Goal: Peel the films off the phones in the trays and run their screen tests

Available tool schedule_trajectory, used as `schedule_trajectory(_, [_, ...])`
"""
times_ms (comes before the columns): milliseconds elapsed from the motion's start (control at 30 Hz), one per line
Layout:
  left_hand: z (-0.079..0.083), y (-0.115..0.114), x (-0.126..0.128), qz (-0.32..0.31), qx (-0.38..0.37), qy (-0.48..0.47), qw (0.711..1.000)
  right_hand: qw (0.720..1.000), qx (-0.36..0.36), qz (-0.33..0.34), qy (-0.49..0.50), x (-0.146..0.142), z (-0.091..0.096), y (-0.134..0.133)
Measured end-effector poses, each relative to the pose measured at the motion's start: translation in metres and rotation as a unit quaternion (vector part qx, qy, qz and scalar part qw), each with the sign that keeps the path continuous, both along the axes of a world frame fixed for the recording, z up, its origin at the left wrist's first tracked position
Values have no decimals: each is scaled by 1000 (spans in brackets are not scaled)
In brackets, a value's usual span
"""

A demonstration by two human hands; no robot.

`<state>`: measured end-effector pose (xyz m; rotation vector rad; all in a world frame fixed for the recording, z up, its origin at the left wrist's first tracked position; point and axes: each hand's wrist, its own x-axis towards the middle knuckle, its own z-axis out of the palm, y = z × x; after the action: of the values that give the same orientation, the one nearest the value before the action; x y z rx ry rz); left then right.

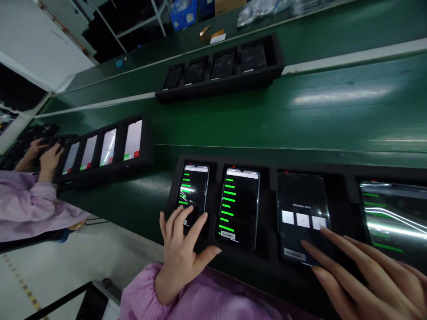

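Observation:
My left hand (182, 253) rests its fingertips on the lower part of a smartphone (193, 195), whose dark screen shows lines of green text. Next to it lies a second smartphone (238, 206) with a similar green list, untouched. My right hand (363, 280) reaches across a third smartphone (302, 218), one fingertip on a white square among the three on its screen. A fourth smartphone (393, 218) shows green text and is cut off by the frame edge. All four sit in a black foam tray (260, 165). Neither hand grips anything.
The tray lies on a green conveyor belt (267, 120). Further along, a co-worker's hands (48, 155) in a pink sleeve (30, 209) work at a tray of lit phones (103, 151). A tray of dark phones (216, 71) sits beyond, near a blue bin (183, 13).

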<state>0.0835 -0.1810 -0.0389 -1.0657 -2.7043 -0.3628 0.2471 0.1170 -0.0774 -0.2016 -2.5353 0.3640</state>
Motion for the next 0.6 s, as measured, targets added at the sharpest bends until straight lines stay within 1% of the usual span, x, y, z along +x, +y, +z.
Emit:
schedule_trajectory(100, [3,22,1,-32,17,4,999,999,43,8,-1,-3,5,-2])
schedule_trajectory(167, [3,35,-1,-38,26,2,999,999,39,4,-11,-3,7,-3])
schedule_trajectory(267, [1,47,-4,-28,-13,6,1000,999,41,15,-13,-3,9,-4])
schedule_trajectory(333, [-1,48,-5,-25,-27,13,999,998,53,22,-7,-3,12,-4])
schedule_trajectory(400, [-1,43,-4,-40,-4,22,999,998,64,26,-3,-4,15,-4])
schedule_trajectory(500, [-2,34,0,-80,31,32,996,997,73,30,-8,-6,19,-3])
schedule_trajectory(600, [-4,30,4,-90,13,34,995,996,77,31,-8,-7,20,-3])
